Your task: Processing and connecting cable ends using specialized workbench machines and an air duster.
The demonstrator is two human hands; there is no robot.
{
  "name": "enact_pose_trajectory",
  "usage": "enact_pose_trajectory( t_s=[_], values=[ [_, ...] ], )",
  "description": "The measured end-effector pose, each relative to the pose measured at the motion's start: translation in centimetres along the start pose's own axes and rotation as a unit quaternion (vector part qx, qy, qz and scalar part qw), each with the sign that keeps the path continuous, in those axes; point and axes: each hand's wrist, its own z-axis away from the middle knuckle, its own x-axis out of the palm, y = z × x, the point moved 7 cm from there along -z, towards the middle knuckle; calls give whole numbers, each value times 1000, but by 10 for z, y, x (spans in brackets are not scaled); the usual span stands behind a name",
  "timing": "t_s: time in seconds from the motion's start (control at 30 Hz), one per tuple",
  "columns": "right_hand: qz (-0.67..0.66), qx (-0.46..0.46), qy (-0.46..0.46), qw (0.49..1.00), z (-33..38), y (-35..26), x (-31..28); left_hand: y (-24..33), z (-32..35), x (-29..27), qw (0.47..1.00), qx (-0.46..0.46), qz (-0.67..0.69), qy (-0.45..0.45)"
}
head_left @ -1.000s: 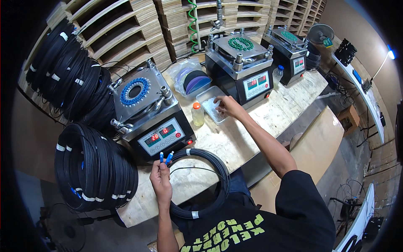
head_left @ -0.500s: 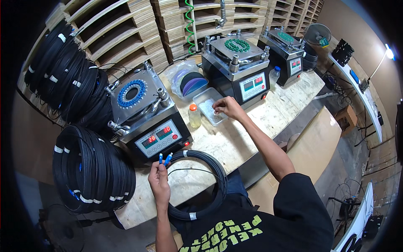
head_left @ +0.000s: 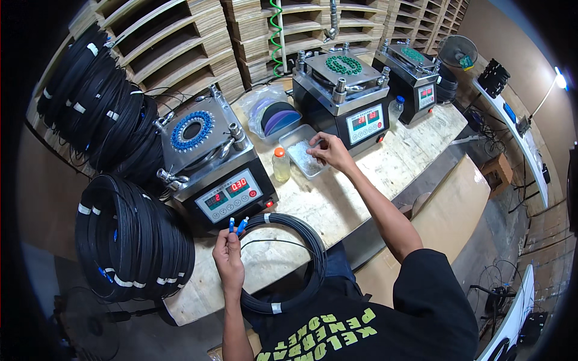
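My left hand (head_left: 229, 257) pinches two blue fibre-optic connectors (head_left: 241, 227) upright at the front of the bench. Thin black cable runs to a black cable coil (head_left: 317, 249), bound with white tape, which leans on the bench's front edge against my body. My right hand (head_left: 332, 152) is over a clear plastic tray (head_left: 314, 175) of small whitish clear pieces (head_left: 299, 151). Its thumb and fingers are drawn together; whatever might be between them is too small to tell. A bottle with an orange cap (head_left: 280, 165) and yellowish liquid stands left of the tray.
Three polishing machines stand along the bench: the near one (head_left: 223, 195) with a blue ring of connectors, the middle (head_left: 340, 102) and far one (head_left: 415, 78) with green. Bagged coloured discs (head_left: 280, 120) lie behind the tray. Stacked black cable coils (head_left: 135, 240) fill the left.
My right hand has lifted slightly and its fingers have shifted over the tray. The left hand keeps hold of the connectors, nearly still. The view has shifted a little.
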Motion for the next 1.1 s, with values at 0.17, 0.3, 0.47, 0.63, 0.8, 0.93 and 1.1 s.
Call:
enact_pose_trajectory(
  t_s=[0.17, 0.3, 0.47, 0.63, 0.8, 0.93, 1.1],
  values=[
    [44, 12, -25, 999, -1, 3, 3, -2, 0, -1, 1000, -5, 10, 12],
    [-28, -1, -27, 999, 2, 10, 3, 0, -4, 2, 999, 32, -13, 10],
    [-47, 14, -47, 998, 10, 6, 5, -2, -3, 0, 1000, 16, -6, 10],
    [-66, -40, -33, 996, 26, -45, 24, 4, 0, 0, 1000, -7, -4, 15],
    [-184, -81, -52, 978, 57, -111, 67, 7, -6, 9, 998, 52, -12, 27],
    [-184, -97, -83, 975, 87, -156, 108, 26, -3, 10, 995, 87, -19, 47],
    [-204, -71, -122, 969, 106, -166, 146, 23, -3, 9, 994, 80, -11, 74]
  ],
)
